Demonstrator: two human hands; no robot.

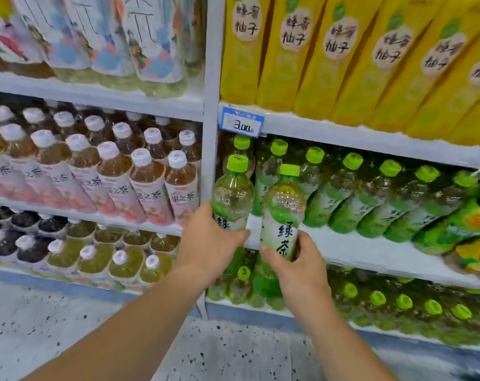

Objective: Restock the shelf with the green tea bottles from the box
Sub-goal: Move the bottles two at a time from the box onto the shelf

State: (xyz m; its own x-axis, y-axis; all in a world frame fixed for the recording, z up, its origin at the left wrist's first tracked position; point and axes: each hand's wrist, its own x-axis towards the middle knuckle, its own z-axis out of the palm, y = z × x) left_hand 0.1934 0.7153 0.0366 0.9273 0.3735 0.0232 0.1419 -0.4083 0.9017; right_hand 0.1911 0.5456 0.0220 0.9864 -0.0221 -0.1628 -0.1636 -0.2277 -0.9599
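2 upright green tea bottles [281, 210] (green caps) at shelf [370, 251] front.

The light is bright and even, and I see no hard shadows; only the depth behind the edge of the shelf [96, 101] is dark. Everything looks a little soft. The bottle [282, 207] in the middle is the clearest, with small glints. Toward the right edge the yellow bottles [351, 78] lean and smear, because the wide lens bends the lines.
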